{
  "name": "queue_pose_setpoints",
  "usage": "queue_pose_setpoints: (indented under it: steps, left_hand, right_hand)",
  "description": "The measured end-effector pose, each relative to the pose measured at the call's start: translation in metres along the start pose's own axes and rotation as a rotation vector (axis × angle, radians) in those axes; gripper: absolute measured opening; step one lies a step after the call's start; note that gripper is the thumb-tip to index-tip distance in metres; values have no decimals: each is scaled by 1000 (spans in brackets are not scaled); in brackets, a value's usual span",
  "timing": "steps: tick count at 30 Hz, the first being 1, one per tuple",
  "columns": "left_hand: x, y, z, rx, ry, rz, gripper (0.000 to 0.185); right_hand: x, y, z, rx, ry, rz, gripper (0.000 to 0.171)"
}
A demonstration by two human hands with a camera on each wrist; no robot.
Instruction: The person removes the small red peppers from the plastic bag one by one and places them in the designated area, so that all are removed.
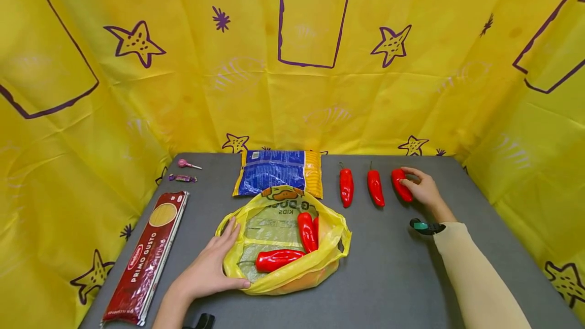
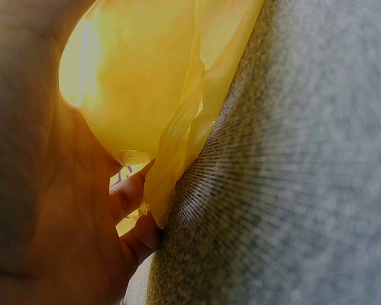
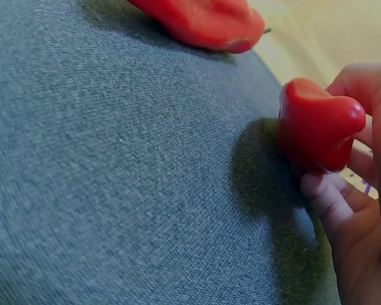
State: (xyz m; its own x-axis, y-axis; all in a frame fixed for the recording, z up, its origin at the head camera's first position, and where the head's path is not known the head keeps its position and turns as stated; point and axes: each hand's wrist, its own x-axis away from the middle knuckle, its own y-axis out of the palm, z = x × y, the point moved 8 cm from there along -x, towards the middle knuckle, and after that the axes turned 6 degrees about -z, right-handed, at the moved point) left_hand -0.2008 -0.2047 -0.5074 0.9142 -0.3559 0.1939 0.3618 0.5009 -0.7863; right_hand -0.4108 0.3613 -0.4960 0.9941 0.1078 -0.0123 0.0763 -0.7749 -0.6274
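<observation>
Head view: left hand [image 1: 207, 268] flat against yellow bag [image 1: 283, 240], fingers straight, steadying its open mouth on the tabletop [image 1: 388, 268]; right hand [image 1: 422, 189] curled round rightmost of 3 red peppers [image 1: 401, 185].

Spaghetti pack [image 1: 146, 258]: "PRIMO GUSTO"; bag [image 1: 283, 207]: "KIDS"
</observation>
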Motion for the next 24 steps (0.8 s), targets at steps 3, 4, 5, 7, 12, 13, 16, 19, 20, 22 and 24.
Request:
queue_pose_setpoints:
  steps: [3,4,5,7,12,13,16,19,20,22,24]
  left_hand:
    - [0,0,1,-3,0,0,135]
    - [0,0,1,-2,-1,-2,135]
    - [-1,0,1,-3,-1,-3,135]
    - [-1,0,1,-4,-3,-6,135]
    - [0,-1,1,-2,-12,-10,135]
    - [0,-1,1,-2,-13,-10,135]
    - [-1,-1,1,-6,-16,-10,135]
    - [0,-1,1,-3,-20,-10,135]
    - [0,-1,0,-2,-22,-11,135]
    - [0,0,0,0,-24,-11,135]
    - [0,0,0,-1,-24,-9,135]
  right_hand:
    - [-1,-2,2,32,11,0,54]
    - [-2,-3,2,57,12,-3,54]
    - [-3,-3,2,78,14,-9,55]
    - [-4,-4,2,112,15,-24,56]
    - [-5,-3,4,114,47,-68,60]
    - [-5,-3,5,117,54,-70,61]
    - [-4,-4,6,118,68,-64,60]
    - [-3,-4,5,109,68,-61,61]
    - [-3,-4,5,99,69,-60,62]
    - [-3,-3,6,87,68,-58,62]
    - [-3,-3,6,85,67,-58,63]
